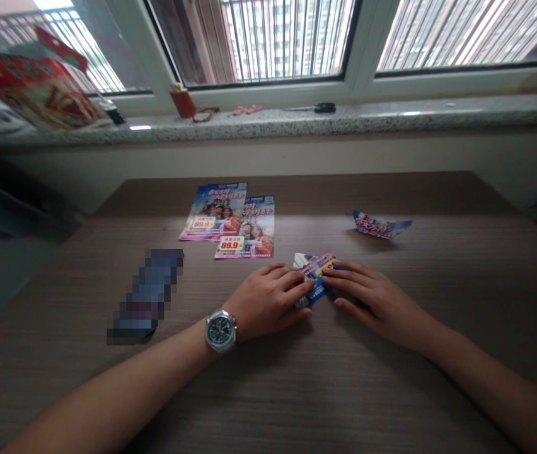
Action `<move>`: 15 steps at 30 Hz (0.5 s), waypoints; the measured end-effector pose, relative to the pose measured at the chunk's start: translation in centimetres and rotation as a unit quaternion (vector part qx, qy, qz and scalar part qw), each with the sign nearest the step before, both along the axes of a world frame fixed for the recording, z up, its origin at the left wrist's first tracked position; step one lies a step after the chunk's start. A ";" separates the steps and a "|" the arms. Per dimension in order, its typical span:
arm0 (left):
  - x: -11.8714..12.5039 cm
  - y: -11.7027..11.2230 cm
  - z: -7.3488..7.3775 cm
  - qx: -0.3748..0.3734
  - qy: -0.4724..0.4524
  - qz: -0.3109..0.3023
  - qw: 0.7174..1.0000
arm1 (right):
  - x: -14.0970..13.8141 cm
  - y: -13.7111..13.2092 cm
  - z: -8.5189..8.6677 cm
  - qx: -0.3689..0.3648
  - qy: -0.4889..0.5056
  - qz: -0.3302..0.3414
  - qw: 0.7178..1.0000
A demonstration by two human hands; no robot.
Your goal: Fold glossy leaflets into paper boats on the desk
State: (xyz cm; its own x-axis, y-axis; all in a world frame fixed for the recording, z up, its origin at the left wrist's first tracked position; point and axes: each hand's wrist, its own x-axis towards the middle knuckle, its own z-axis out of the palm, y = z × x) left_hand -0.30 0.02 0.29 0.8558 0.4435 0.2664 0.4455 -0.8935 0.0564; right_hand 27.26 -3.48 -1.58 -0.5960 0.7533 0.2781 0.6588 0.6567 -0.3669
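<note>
A small folded flyer (314, 272), blue and pink, lies on the wooden table (268, 378) between my two hands. My left hand (268, 301), with a wristwatch (221, 330) on its wrist, curls its fingers onto the paper's left side. My right hand (372, 299) lies with fingers stretched toward the paper's right edge and presses on it. Both hands rest on the table top.
Two flat flyers (230, 219) lie overlapping beyond my hands. A finished paper boat (381, 226) stands to the right of them. A pixelated dark object (147, 295) lies at the left. The stone windowsill (297, 120) holds red packages (41, 88), a small red box (182, 101) and scissors (320, 108).
</note>
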 end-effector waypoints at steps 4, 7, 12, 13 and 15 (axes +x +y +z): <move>0.0 0.0 -0.3 -0.004 -0.003 0.026 1.000 | -0.1 -0.1 0.3 -0.001 0.003 0.002 1.000; 0.0 0.0 -0.5 -0.001 -0.012 0.029 0.999 | -0.3 -0.1 0.5 -0.002 0.011 0.003 1.000; 0.1 0.1 -0.6 -0.003 -0.025 0.029 0.999 | -0.1 0.1 0.2 0.004 0.019 0.008 1.000; 0.1 0.1 -0.6 -0.003 -0.028 0.029 0.999 | 0.0 0.1 0.1 0.007 0.017 0.005 1.000; 0.1 0.1 -0.7 -0.003 -0.035 0.029 0.999 | 0.2 0.2 0.0 0.015 0.015 -0.004 1.000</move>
State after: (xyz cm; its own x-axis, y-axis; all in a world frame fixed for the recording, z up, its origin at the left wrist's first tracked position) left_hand -0.24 0.12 -0.36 0.8079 0.4941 0.3211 0.4917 -0.8656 0.0948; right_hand 27.50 -3.24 -1.63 -0.5808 0.7489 0.3191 0.6532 0.6627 -0.3664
